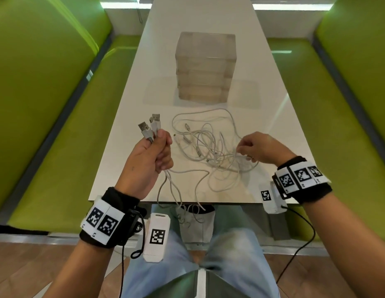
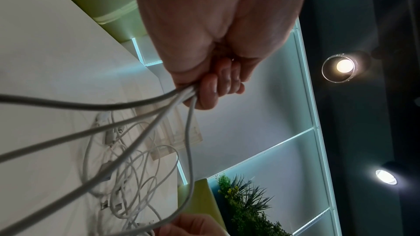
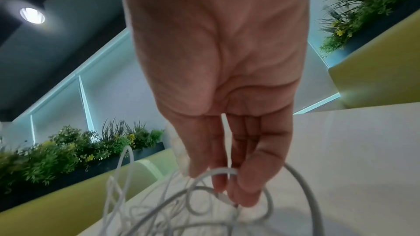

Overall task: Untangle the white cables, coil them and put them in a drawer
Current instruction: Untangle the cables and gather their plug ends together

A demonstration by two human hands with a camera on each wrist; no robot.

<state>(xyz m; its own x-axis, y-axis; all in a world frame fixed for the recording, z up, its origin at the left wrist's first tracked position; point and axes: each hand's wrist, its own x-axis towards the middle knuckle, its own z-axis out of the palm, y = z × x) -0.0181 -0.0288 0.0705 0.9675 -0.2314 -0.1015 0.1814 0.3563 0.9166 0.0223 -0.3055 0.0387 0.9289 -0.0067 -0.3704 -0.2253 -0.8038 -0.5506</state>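
Observation:
A tangle of white cables (image 1: pixel 211 147) lies on the white table (image 1: pixel 271 117) in front of me. My left hand (image 1: pixel 157 149) is raised over the table's near left and grips a bunch of cable ends, with two USB plugs (image 1: pixel 149 125) sticking up out of the fist. In the left wrist view several cable strands (image 2: pixel 145 114) run down from the curled fingers (image 2: pixel 211 92) to the tangle. My right hand (image 1: pixel 249 150) reaches into the tangle's right side and pinches a white cable (image 3: pixel 218 171) between thumb and fingers. A translucent drawer unit (image 1: pixel 204 67) stands behind the tangle, its drawers closed.
Some cable loops (image 1: pixel 187 203) hang over the table's near edge toward my lap. Green benches (image 1: pixel 64 130) run along both sides of the table. Planters with green plants (image 3: pixel 75 150) stand behind the benches.

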